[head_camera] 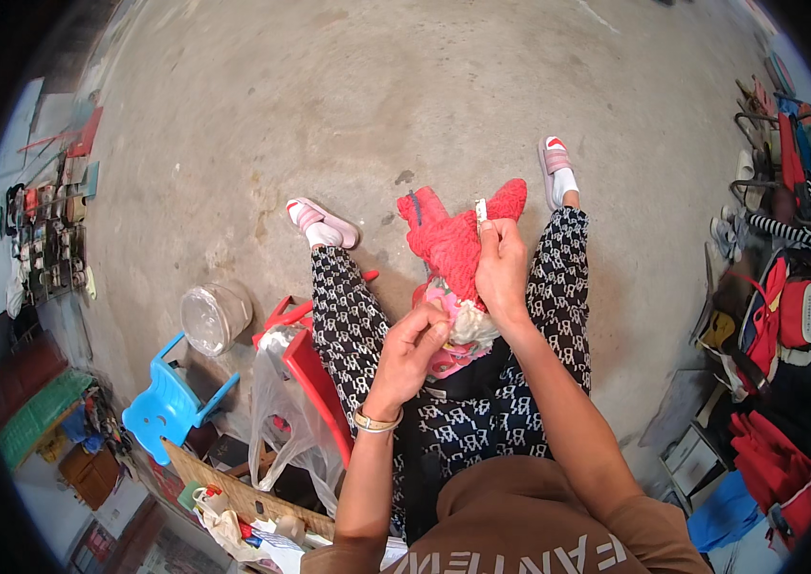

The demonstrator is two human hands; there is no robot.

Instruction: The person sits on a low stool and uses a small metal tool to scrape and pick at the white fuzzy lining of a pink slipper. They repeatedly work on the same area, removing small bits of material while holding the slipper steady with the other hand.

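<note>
A red knitted piece (448, 251) with a bumpy texture hangs between my knees, above the concrete floor. My right hand (502, 269) grips its right side, with a small white strip (481, 210) showing above the thumb. A short dark bar or thread lies on the piece's upper left part. Below the red knit is cream fluffy material (473, 324) beside pink patterned fabric (454, 350). My left hand (416, 348) pinches the edge of the pink fabric between thumb and fingers. What lies under the fabric is hidden.
At my left stand a red plastic chair (315, 387) with a clear plastic bag (287, 423), a blue child's chair (167, 409) and a lidded bucket (211, 319). A wooden table edge (233, 484) is lower left. Shoes, bags and clothes line the right side.
</note>
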